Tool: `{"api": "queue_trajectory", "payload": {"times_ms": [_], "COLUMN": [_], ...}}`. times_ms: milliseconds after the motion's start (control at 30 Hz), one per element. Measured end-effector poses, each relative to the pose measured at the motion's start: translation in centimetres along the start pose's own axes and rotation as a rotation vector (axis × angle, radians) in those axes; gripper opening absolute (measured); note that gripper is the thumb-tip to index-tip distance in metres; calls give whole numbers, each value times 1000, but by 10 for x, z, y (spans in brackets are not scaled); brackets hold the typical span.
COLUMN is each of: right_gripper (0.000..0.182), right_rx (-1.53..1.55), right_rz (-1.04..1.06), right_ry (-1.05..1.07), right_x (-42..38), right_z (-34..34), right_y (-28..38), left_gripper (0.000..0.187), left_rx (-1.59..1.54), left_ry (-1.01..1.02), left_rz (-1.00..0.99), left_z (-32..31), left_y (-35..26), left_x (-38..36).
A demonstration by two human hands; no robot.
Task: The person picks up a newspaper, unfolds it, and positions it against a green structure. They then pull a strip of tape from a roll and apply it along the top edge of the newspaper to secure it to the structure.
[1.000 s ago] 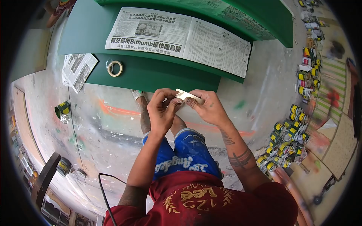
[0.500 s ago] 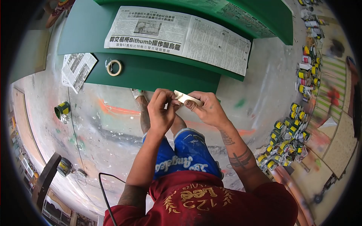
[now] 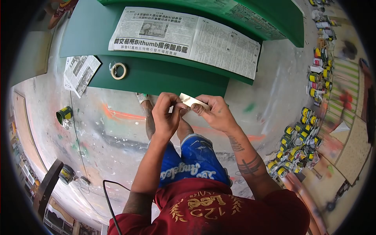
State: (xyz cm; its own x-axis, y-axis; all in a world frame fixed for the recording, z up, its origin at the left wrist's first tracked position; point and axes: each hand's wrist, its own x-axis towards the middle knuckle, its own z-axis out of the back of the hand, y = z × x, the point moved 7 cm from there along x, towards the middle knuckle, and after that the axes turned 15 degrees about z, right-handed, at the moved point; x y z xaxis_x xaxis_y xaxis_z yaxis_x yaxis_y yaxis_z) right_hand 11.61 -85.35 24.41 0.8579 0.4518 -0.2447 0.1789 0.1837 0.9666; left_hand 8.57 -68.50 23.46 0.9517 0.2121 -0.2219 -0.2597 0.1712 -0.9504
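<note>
A pale roll of masking tape (image 3: pixel 188 100) is seen edge-on between my hands, in front of the green bench. My right hand (image 3: pixel 215 112) grips it, thumb on the near side and fingers behind. At its left end my left hand (image 3: pixel 166 114) has thumb and fingertips pinched together, touching or almost touching the tape; whether a loose end is between them is too small to tell. Beyond, a newspaper sheet (image 3: pixel 156 35) lies spread on the green upper board (image 3: pixel 88 33). A second tape roll (image 3: pixel 119 71) rests on the lower green board (image 3: pixel 164 78).
More newspaper (image 3: pixel 81 72) hangs over the lower board's left end. A green paint can (image 3: pixel 64 113) stands on the paint-stained floor (image 3: pixel 121 137). Many cans (image 3: pixel 297 137) crowd the right side. A dark beam (image 3: pixel 47 188) juts in at lower left. Another person's arm (image 3: pixel 56 17) shows at top left.
Hardly anything differs. My left hand has shifted very slightly at the tape's left end, while my right hand keeps its hold.
</note>
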Motion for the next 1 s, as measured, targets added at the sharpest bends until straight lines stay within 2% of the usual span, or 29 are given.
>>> {"api": "queue_trajectory", "payload": {"times_ms": [133, 267, 333, 467, 533, 567, 633, 767, 867, 933, 1000], "right_gripper": [31, 28, 29, 29, 29, 29, 33, 36, 36, 36, 36], "right_rx": [-87, -165, -119, -96, -115, -133, -132, -125, -92, -94, -96], "right_rz": [12, 87, 66, 24, 24, 24, 26, 40, 30, 35, 39], "right_ry": [18, -32, -21, 7, 9, 11, 19, 50, 20, 21, 22], "right_x": [0, 2, 2, 4, 4, 3, 1, -1, -3, -2, -3], "right_z": [-1, -2, 0, 0, 0, 0, 0, 0, 1, 2, 3], "right_y": [4, 10, 3, 5, 7, 8, 7, 7, 3, 3, 4], "left_gripper": [24, 23, 21, 18, 18, 18, 20, 24, 25, 26, 23], "left_rx": [205, 279, -185, -247, -37, -38, 75, 222, 185, -195, -205], "left_ry": [-3, -12, 53, 19, 19, 19, -8, -29, 21, 60, 64], "left_rz": [-123, -131, 139, 204, 47, 46, -88, -175, -103, 84, 90], "left_z": [0, -4, -8, -5, -4, -3, -3, -1, -6, -8, -9], "left_y": [-7, -1, 25, 23, 12, 14, 9, -9, 1, 20, 17], "left_x": [-3, -7, -7, -6, -5, -4, -5, -6, -8, -7, -7]}}
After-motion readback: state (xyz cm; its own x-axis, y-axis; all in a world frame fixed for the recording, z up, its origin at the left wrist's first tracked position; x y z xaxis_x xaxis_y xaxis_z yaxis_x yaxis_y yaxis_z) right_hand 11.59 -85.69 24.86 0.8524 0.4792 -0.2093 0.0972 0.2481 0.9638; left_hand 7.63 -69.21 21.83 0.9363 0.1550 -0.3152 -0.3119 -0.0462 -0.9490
